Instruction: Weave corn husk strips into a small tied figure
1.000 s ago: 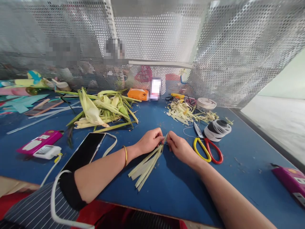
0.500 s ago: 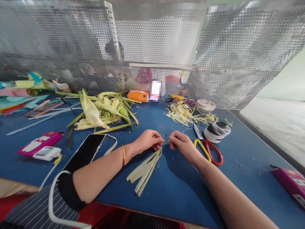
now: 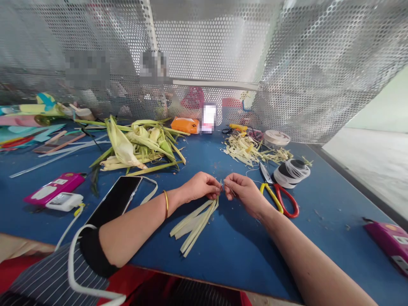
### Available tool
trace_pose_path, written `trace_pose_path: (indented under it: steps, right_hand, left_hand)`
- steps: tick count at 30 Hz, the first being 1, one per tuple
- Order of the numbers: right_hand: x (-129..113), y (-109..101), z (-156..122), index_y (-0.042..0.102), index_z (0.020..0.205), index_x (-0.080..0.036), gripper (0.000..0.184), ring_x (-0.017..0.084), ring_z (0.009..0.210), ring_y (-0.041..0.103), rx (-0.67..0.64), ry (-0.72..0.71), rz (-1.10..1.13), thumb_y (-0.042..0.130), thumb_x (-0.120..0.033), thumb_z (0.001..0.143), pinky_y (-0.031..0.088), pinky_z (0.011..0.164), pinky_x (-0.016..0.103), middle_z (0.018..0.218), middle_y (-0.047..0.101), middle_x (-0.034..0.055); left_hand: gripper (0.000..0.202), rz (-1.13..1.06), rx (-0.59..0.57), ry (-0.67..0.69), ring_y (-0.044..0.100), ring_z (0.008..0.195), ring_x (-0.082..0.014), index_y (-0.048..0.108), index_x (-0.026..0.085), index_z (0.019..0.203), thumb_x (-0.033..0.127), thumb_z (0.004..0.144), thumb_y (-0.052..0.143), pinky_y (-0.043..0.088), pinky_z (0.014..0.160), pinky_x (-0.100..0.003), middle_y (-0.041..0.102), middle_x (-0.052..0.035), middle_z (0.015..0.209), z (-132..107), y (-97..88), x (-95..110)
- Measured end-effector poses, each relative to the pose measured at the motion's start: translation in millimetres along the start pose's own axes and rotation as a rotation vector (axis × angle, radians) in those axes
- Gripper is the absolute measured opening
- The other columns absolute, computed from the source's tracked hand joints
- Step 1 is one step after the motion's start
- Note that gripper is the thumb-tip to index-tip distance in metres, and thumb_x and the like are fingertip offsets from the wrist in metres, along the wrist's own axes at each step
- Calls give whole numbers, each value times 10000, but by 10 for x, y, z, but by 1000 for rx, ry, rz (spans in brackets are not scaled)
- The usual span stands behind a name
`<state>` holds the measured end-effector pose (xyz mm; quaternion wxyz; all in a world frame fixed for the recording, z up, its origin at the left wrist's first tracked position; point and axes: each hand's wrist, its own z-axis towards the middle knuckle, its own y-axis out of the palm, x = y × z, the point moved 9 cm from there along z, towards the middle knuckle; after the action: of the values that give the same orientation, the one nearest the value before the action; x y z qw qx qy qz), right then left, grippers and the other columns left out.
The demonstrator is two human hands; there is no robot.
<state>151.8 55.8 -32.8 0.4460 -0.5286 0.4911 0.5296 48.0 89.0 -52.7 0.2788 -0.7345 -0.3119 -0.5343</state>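
My left hand (image 3: 204, 185) is closed in a pinch on the gathered top end of a bundle of pale corn husk strips (image 3: 198, 223). The strips fan out below it over the blue table (image 3: 242, 259). Just to the right, my right hand (image 3: 244, 194) pinches a thin thread close to the bundle's top; the fingertips of both hands are a small gap apart. Thread trails behind the right hand toward a spool of white thread (image 3: 290, 175). Beside that hand lie scissors (image 3: 288, 203) with one yellow and one red handle, blades pointing away.
Whole corn husks (image 3: 140, 144) are heaped at the back left, and shredded husk scraps (image 3: 242, 148) at the back right. A phone (image 3: 113, 202) lies near my left forearm. Magenta boxes stand left (image 3: 55, 189) and right (image 3: 389, 242). Behind rises a perforated metal screen (image 3: 210, 46).
My right hand's fingertips have come slightly nearer to my left fingertips with the thread. The left hand keeps its pinch on the husk strips. The view has shifted slightly.
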Motion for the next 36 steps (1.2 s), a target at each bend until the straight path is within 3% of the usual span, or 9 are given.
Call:
trace_pose_path:
  steps: [4,8,11,13,22,29,36]
  right_hand:
    - [-23,28,6,588,785,-188,267,113,571,565,-15,-24,30,709,-422,748,449,589,263,678,642,-7]
    - [-123,-119,30,624,1078,-215,353,139,730,643,67,-142,-46,676,-336,750,497,697,299,1098,683,65]
    - [-119,-248,51,677,997,-201,255,137,645,598,139,-175,-301,611,-297,770,467,632,292,889,680,32]
    - [-82,-237,66,704,946,-201,218,140,621,566,100,-178,-445,590,-267,772,448,611,288,762,636,7]
    - [-92,-131,36,736,871,-231,161,141,696,543,-5,-245,-633,612,-199,775,423,638,269,790,580,8]
    - [-141,-113,22,717,950,-247,225,131,667,523,60,-303,-688,641,-163,756,411,610,256,775,549,-10]
    - [-158,-44,-15,675,789,-229,96,132,661,524,47,-326,-772,603,-168,803,397,606,257,787,564,0]
  left_hand:
    - [129,94,-12,72,591,570,-105,693,131,722,248,703,744,481,590,-233,654,0,623,16,18,7]
    - [199,117,30,113,602,581,-119,650,139,720,316,703,739,488,580,-244,643,3,623,19,-6,0]
    - [194,93,4,130,610,582,-118,619,149,754,297,701,734,492,569,-243,653,2,655,14,7,8]
    - [194,97,-22,152,611,581,-115,604,153,766,299,718,721,486,557,-237,651,2,660,9,21,25]
    - [174,104,-48,199,617,609,-117,561,163,791,303,773,662,477,557,-234,658,-12,693,-5,39,72]
    - [229,76,-51,196,613,599,-117,557,168,794,349,757,692,470,549,-235,651,1,683,-8,38,80]
    - [294,50,-45,201,611,601,-118,544,164,802,408,755,702,459,530,-230,653,2,690,-18,27,101]
